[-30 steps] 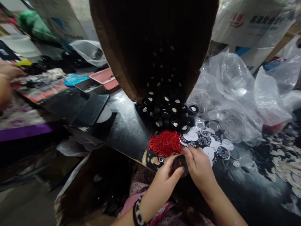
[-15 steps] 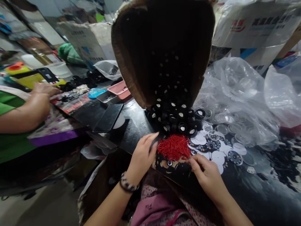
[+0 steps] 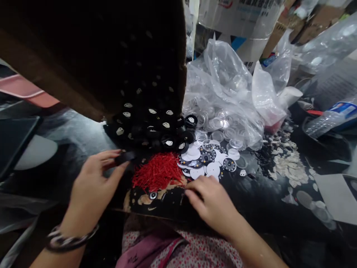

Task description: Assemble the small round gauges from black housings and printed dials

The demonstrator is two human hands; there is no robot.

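Observation:
Between the thumb and fingers of my left hand (image 3: pixel 96 182) is a small black round case (image 3: pixel 124 158), held just left of the pile of thin red needles (image 3: pixel 157 171). My right hand (image 3: pixel 210 199) is at the right edge of that pile, thumb and forefinger pinched together. Whatever the pinch may hold is too small to make out. Printed dial discs (image 3: pixel 208 158), some white side up, lie beyond my right fingers. Behind the red needles, several black round cases with pale tags (image 3: pixel 167 142) spill from a dark cardboard box (image 3: pixel 182 85).
Clear plastic rings (image 3: pixel 217 124) lie by a crumpled clear bag (image 3: pixel 228 82). Pale flat tags (image 3: pixel 290 163) are scattered at right, near a plastic bottle (image 3: pixel 331 117). A pink tray (image 3: pixel 25 87) and a dark flat panel (image 3: pixel 16 141) stand at left. A small ring (image 3: pixel 153 195) lies near the table's front edge.
My hands were together around a dark round part, then parted. My left hand went to the black cases' side and now holds one. The view has swung right, and the co-worker has left it.

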